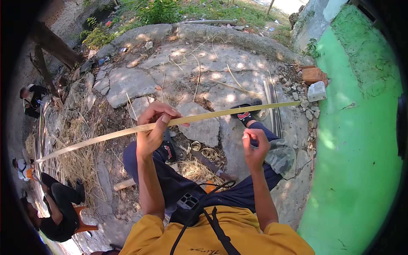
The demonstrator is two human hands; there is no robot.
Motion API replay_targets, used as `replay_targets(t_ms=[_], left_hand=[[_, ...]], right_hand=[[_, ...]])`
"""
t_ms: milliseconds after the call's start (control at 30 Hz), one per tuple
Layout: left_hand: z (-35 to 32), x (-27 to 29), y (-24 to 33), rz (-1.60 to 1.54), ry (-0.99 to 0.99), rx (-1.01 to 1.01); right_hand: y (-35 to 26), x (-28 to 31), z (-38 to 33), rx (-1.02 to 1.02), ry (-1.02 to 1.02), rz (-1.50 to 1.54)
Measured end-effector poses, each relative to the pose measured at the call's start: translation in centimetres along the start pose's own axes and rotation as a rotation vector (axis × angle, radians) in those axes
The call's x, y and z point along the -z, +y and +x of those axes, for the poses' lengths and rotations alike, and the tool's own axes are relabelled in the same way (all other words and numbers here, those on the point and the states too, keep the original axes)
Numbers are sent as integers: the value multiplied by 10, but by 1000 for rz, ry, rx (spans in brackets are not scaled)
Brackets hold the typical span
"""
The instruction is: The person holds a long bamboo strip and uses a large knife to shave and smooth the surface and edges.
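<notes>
Head view, strip: we have the long pale strip (204, 116) raised over our legs (172, 182)
Steadying: we'd best pinch lightly, avoiding any twist
Left: our left hand (151, 138) grasps it partway along
Right: our right hand (257, 151) curls below it, apart; whether it pinches anything, we cannot tell

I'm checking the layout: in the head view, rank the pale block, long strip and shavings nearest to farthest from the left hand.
1. Long strip, in the left hand
2. Shavings, lower right
3. Pale block, far right, by the green wall
</notes>
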State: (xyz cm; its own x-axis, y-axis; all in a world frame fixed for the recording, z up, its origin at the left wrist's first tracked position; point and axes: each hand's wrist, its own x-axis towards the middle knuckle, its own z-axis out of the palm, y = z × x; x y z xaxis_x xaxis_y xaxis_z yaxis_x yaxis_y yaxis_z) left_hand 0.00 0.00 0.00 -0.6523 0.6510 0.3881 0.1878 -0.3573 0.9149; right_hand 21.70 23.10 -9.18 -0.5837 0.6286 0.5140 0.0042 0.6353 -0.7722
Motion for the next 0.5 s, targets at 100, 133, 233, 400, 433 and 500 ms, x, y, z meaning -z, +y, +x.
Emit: replay_targets(t_ms=[100, 133, 233, 400, 433, 500], left_hand=[[8, -1, -7, -48, -99, -47], [6, -6, -8, -34, -109, -41], [3, -11, -11, -31, -132, -25], [3, -16, -4, 10, -118, 5], [3, -17, -2, 9, -116, 18], [2, -17, -1, 7, -112, 32]], right_hand=[[-40, 18, 46, 126, 154, -10], [-47, 24, 51, 148, 196, 1], [-63, 33, 65, 302, 48, -49], [-55, 22, 61, 207, -16, -23], [-51, 21, 60, 225, -17, -41], [-51, 20, 60, 243, -20, -59]])
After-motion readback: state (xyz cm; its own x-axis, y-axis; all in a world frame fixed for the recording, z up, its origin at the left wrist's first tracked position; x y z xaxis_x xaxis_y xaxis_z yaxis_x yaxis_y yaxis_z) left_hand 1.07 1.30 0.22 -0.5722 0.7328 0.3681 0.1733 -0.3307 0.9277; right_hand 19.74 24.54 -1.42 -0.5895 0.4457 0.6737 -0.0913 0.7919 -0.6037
